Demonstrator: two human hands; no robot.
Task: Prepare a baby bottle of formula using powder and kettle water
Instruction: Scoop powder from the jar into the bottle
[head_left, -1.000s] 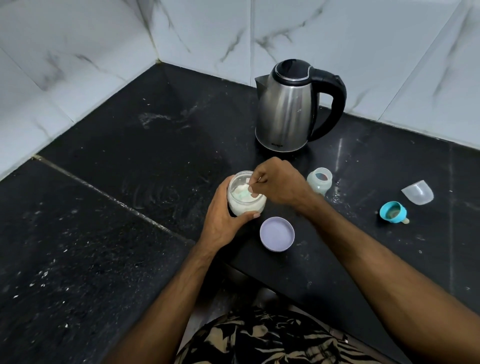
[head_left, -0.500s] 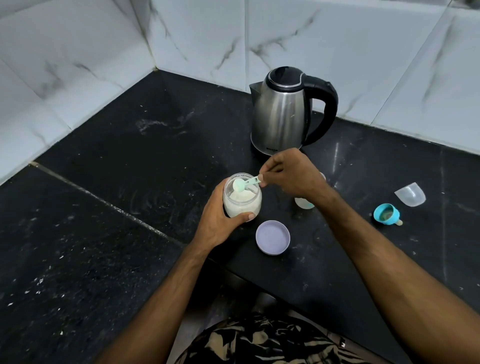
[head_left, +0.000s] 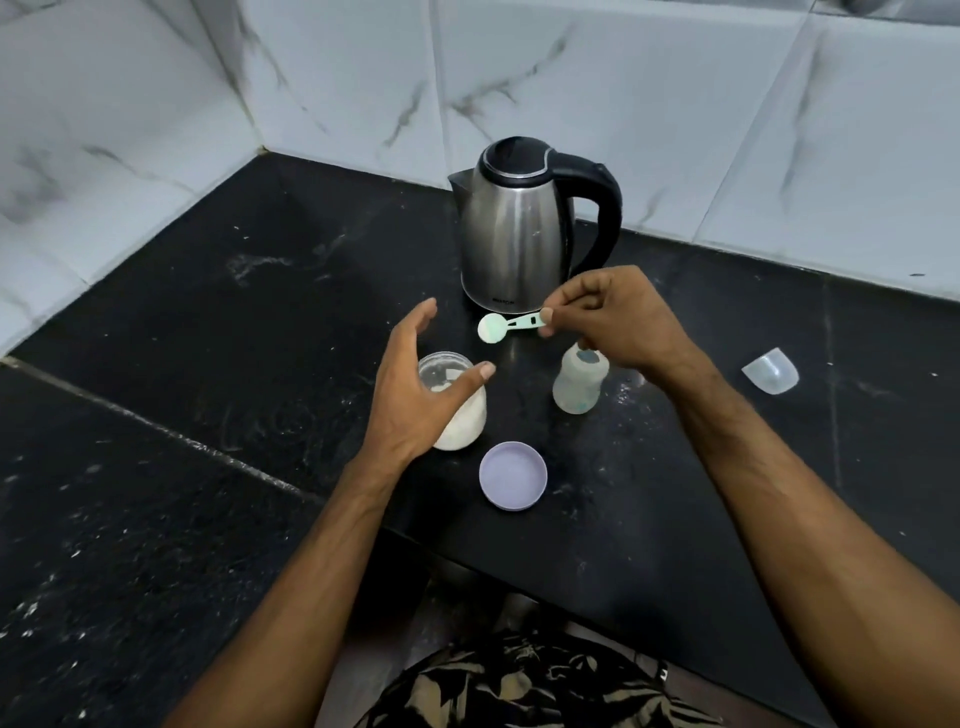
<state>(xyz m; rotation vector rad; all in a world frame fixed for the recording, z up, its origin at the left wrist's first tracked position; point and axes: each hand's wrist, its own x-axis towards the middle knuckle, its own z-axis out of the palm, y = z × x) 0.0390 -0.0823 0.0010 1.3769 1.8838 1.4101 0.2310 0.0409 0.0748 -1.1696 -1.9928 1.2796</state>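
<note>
Bottle (head_left: 579, 384) first: one small translucent plastic baby bottle, waisted in shape, standing upright and uncapped on the counter (head_left: 260, 322), just under our right hand (head_left: 618, 322) and in front of the kettle (head_left: 519, 228). We cannot tell how much is inside it.

Our right hand pinches the handle end of one pale green plastic scoop (head_left: 511, 326) between thumb and fingertip; the other fingers are curled. The scoop lies level in the air, its round bowl heaped with white powder, between the jar (head_left: 457, 415) and the bottle, in front of the kettle's base.

Our left hand (head_left: 415, 384) is released, fingers spread and relaxed, held over the jar's left side with the thumb across its mouth; whether it touches the glass we cannot tell. One jar: clear, round, open-topped, part-filled with fine white powder.

One lid (head_left: 513, 475), a flat lilac plastic disc with a low rim, lies upside down on the counter just right of and nearer us than the jar.

One kettle: brushed steel body, black lid and black looped handle, standing near the wall.

One clear domed plastic cap (head_left: 770, 370) lies on its side, well apart to the right.

Counter is polished black stone, speckled and dusted white. Walls are glossy white marble-veined tiles (head_left: 623, 78).
</note>
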